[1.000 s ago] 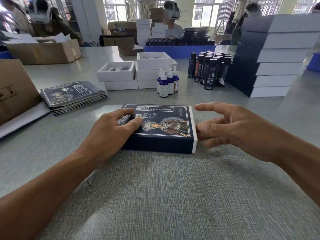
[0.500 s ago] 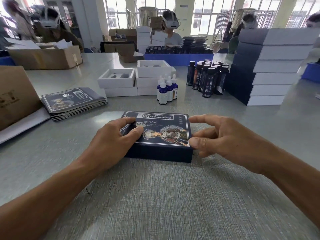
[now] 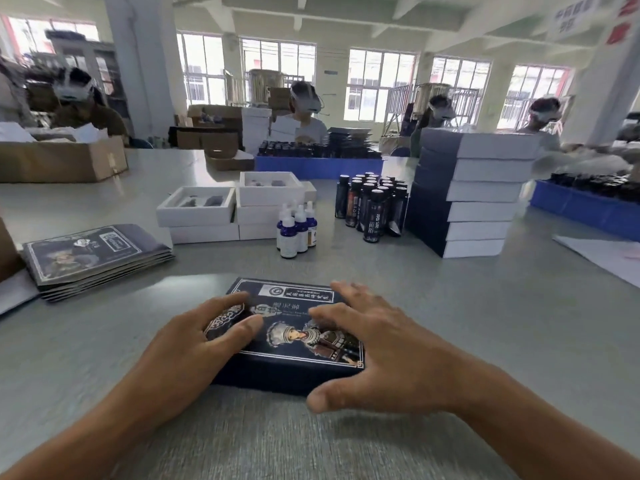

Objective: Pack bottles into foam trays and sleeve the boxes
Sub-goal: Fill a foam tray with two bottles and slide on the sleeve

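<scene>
A dark blue sleeved box (image 3: 294, 344) with a printed figure on its lid lies flat on the grey table in front of me. My left hand (image 3: 194, 344) rests on its left part, fingers spread over the lid. My right hand (image 3: 374, 344) covers the right end, fingers across the top and thumb down at the near side. Behind stand small blue dropper bottles (image 3: 298, 226), tall dark bottles (image 3: 372, 206) and open white foam-tray boxes (image 3: 197, 202).
A pile of flat printed sleeves (image 3: 93, 254) lies at the left. A tall stack of sleeved boxes (image 3: 467, 192) stands at the right. Cardboard cartons (image 3: 62, 161) and blue crates (image 3: 318, 166) sit farther back, with several people working.
My right hand came in from the right and now lies over the box's right end. The white inner end no longer shows. The camera has tilted upward.
</scene>
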Available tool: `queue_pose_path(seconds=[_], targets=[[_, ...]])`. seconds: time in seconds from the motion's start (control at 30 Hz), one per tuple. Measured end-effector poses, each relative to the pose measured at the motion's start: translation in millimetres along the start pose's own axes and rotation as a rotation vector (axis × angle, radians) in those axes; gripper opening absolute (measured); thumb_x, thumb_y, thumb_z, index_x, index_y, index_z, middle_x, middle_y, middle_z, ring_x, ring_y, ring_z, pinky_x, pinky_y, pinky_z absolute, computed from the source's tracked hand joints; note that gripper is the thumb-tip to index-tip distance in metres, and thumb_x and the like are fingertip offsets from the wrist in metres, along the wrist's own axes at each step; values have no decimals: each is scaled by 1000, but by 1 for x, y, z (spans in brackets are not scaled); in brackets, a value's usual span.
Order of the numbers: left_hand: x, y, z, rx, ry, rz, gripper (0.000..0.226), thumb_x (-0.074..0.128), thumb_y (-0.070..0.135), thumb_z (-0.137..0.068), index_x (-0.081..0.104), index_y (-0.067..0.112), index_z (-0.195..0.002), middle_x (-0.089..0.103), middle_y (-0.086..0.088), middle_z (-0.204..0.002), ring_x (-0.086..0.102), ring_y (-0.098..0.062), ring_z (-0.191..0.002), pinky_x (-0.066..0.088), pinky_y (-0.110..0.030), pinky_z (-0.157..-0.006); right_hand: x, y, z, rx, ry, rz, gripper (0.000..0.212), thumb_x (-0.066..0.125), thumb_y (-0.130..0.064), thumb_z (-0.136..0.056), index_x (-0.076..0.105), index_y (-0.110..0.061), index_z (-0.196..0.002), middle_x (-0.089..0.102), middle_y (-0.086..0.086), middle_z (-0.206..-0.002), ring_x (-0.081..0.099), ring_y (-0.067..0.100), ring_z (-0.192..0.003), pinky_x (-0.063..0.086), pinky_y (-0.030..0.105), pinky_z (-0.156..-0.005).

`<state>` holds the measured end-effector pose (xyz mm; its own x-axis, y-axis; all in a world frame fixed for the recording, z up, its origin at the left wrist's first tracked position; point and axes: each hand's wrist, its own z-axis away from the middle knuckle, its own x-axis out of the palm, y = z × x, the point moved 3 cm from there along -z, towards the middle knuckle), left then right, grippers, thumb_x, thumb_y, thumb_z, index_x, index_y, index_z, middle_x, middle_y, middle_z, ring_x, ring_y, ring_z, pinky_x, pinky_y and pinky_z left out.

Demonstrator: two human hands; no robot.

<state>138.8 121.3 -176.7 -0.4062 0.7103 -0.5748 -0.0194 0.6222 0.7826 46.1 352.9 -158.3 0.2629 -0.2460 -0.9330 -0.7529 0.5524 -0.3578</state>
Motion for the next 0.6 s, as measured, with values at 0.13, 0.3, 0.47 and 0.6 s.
queue_pose_path(seconds=[0.13,0.3,0.47,0.6], targets=[[3,3,0,33,-24,87,65,51,93,-58,53,67,-118,65,32,-110,63,9,-97,48,-23,-85,-5,6,0,37,-23,32,101,57,-89,-62,4,-62,-142,-6,-13,-165,-10,14,-151,-7,44,-111],[5,1,-3,104,-27,143,64,49,89,-65,56,60,-122,64,36,-111,58,16,-104,45,-24,-89,-19,6,5,144,-72,134,102,61,-85,-63,10,-54,-146,4,-4,-166,1,18,-152,7,47,-120],[9,-25,-8,84,7,90,67,54,90,-64,53,60,-125,62,39,-112,56,19,-106,43,-17,-84,-55,36,21,469,-54,222,94,67,-83,-57,36,-43,-136,51,-4,-133,48,20,-115,45,39,-93],[15,-50,-18,100,51,-96,62,54,86,-71,51,60,-127,61,41,-110,56,22,-101,50,-24,-85,-86,89,47,782,-14,215,87,74,-79,-50,46,-35,-119,57,-4,-112,55,19,-100,49,40,-90]])
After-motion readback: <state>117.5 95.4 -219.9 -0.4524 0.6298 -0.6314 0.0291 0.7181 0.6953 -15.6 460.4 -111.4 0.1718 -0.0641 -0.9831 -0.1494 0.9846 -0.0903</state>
